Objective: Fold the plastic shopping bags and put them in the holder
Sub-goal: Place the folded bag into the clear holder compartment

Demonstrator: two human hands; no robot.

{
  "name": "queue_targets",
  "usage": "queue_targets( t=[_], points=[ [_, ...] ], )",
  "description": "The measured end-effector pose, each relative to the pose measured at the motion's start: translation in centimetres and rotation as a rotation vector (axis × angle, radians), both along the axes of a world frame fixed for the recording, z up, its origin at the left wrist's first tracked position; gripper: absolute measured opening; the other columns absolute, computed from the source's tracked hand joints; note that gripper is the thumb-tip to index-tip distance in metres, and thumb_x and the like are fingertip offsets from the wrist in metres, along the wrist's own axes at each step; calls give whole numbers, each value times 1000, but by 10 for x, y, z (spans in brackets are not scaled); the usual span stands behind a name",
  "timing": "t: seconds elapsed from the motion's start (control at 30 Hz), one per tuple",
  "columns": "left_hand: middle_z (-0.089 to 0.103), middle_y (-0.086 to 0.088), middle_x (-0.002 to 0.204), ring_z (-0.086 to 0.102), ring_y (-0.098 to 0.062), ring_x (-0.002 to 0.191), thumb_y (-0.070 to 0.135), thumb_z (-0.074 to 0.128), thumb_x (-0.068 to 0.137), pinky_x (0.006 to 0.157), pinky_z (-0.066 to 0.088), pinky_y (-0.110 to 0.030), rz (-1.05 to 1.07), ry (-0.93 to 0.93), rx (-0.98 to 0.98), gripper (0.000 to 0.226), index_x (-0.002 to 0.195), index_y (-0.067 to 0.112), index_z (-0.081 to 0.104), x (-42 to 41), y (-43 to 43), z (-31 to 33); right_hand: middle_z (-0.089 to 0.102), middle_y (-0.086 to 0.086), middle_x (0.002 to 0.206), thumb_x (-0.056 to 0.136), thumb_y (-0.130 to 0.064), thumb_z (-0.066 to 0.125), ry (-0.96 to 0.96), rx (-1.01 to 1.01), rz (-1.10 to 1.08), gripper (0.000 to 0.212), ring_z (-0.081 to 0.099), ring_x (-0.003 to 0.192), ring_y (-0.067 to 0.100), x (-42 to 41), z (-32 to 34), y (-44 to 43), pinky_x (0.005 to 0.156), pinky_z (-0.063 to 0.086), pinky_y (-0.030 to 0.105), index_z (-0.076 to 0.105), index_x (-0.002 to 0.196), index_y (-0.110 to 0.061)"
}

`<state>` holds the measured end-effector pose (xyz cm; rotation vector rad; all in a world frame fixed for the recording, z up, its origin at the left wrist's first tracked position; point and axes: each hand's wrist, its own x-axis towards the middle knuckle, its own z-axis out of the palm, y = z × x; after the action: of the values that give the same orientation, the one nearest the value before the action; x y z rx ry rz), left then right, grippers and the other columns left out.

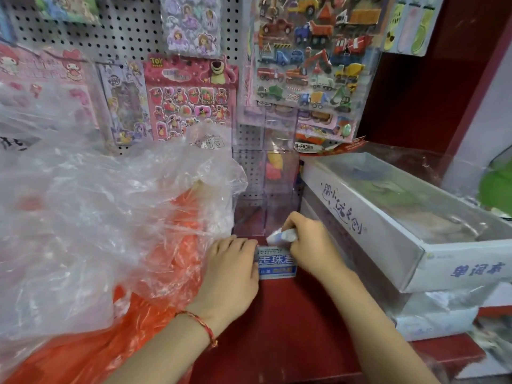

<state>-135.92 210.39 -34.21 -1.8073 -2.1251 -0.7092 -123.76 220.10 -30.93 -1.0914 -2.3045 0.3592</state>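
A small folded white-and-blue plastic bag (277, 262) lies on the red shelf in front of a clear acrylic holder (266, 173). My left hand (232, 268) lies flat with its fingers straight, pressing on the bag's left side. My right hand (311, 243) pinches the bag's rolled upper edge, curled just at the holder's base. A heap of clear plastic bags (91, 212) fills the left, with an orange plastic bag (155, 314) under it.
White cardboard boxes (388, 217) wrapped in film are stacked at the right, close to my right hand. A pegboard wall (130, 29) behind carries hanging sticker sheets. The red shelf surface (282, 328) runs toward me between my forearms.
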Motion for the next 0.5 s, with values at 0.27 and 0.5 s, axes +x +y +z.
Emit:
queue_targets(
  t=[0.27, 0.5],
  points=[
    [61, -1, 112, 51, -21, 106, 31, 53, 92, 91, 38, -32, -41, -252, 85, 31, 121, 18, 54, 15, 26, 8, 59, 13, 116, 89, -13, 44, -250, -254, 67, 29, 53, 109, 31, -5, 1, 13, 92, 43, 36, 47, 118, -18],
    [57, -8, 109, 49, -27, 105, 21, 42, 96, 90, 38, -35, 109, -207, 22, 27, 110, 14, 64, 15, 43, 10, 66, -2, 102, 90, -15, 50, -176, 163, -60, 25, 49, 106, 21, 4, -8, 9, 81, 23, 29, 69, 101, -28]
  ],
)
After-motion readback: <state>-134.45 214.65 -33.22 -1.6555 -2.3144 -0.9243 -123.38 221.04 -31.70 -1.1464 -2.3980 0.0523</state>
